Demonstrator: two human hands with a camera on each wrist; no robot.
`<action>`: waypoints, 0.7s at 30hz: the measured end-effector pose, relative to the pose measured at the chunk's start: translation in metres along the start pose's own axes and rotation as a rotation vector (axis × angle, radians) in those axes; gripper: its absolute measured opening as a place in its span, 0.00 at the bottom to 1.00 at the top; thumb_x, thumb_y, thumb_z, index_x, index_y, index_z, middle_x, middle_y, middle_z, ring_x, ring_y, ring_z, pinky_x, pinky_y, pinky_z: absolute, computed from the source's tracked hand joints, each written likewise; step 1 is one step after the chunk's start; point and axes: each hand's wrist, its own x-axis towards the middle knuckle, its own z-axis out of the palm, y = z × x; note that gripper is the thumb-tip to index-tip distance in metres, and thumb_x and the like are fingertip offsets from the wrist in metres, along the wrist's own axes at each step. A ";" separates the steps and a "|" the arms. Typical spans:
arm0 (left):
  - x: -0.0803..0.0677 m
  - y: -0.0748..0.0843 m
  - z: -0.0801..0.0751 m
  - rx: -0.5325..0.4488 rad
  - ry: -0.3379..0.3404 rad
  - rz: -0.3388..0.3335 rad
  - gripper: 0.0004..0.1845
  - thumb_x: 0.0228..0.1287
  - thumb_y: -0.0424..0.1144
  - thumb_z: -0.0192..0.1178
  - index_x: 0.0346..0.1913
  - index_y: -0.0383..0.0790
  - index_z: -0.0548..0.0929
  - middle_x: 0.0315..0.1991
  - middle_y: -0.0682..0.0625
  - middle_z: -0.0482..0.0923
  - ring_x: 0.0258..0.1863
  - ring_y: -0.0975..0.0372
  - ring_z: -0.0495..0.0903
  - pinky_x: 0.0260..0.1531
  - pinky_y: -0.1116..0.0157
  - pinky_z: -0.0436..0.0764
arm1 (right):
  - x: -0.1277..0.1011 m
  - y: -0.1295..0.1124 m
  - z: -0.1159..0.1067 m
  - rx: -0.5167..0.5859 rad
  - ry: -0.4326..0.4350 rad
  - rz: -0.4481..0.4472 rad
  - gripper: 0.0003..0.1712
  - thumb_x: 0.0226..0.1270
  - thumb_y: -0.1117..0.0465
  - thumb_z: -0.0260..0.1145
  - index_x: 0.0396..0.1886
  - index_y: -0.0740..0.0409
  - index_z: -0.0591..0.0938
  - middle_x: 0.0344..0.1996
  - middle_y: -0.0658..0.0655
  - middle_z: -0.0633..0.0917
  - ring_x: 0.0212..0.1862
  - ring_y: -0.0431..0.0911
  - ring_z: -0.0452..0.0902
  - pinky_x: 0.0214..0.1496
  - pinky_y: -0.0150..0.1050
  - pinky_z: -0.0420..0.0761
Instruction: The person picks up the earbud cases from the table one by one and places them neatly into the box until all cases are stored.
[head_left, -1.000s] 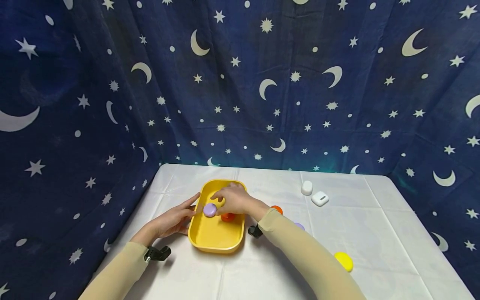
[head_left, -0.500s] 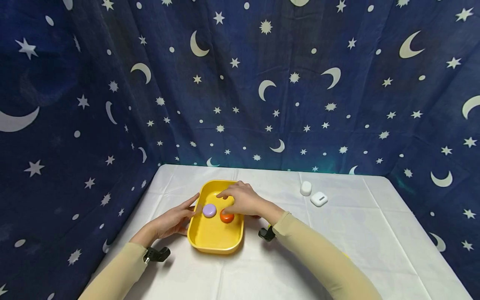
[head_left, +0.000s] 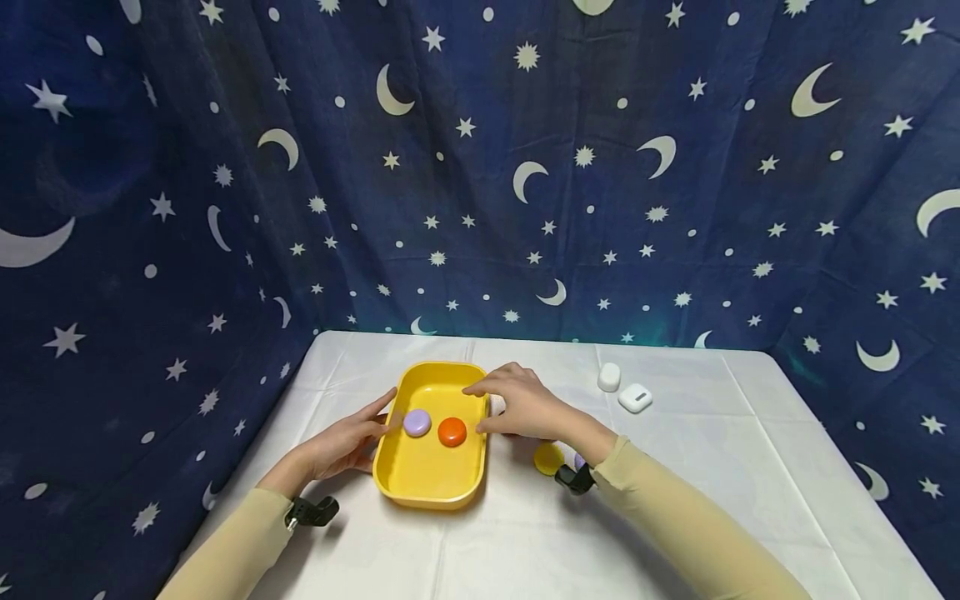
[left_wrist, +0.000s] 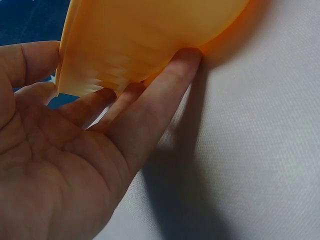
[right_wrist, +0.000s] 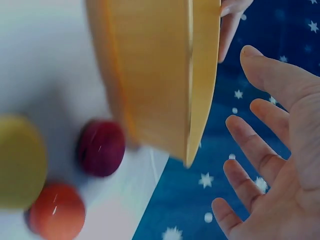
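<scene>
A yellow tray (head_left: 427,483) lies on the white-covered table. Inside it sit a purple round disc (head_left: 417,422) and a glossy orange round disc (head_left: 452,432). My left hand (head_left: 341,447) touches the tray's left side with extended fingers, spread along the outer wall in the left wrist view. Above the tray's right rim is my right hand (head_left: 528,404), holding nothing, its fingers spread in the right wrist view. Near it on the table are a yellow disc (head_left: 548,459) and a purple one (head_left: 580,461), partly hidden by the wrist.
Beside the tray, the right wrist view shows a dark red round piece (right_wrist: 101,148) and an orange one (right_wrist: 59,212), blurred. A white rounded case (head_left: 635,398) and another small white object (head_left: 609,377) lie at the back right. Dark blue star-patterned cloth (head_left: 480,208) hangs behind.
My right hand has let go of the orange disc in the tray and moved right to the rim. The left hand stays at the tray's left side.
</scene>
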 end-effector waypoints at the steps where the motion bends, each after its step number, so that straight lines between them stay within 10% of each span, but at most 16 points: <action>1: 0.000 0.000 0.000 -0.003 0.001 0.001 0.41 0.78 0.36 0.48 0.84 0.61 0.40 0.80 0.31 0.43 0.62 0.46 0.76 0.50 0.46 0.83 | -0.005 0.003 -0.003 -0.002 0.009 0.011 0.34 0.59 0.43 0.77 0.66 0.38 0.82 0.59 0.45 0.81 0.65 0.48 0.65 0.69 0.53 0.62; 21: 0.002 -0.002 0.000 -0.006 0.008 -0.011 0.41 0.78 0.36 0.49 0.84 0.63 0.42 0.79 0.30 0.44 0.61 0.45 0.76 0.50 0.47 0.83 | -0.106 0.059 -0.039 -0.104 0.154 0.085 0.33 0.56 0.47 0.79 0.64 0.35 0.83 0.54 0.44 0.82 0.64 0.51 0.67 0.65 0.62 0.64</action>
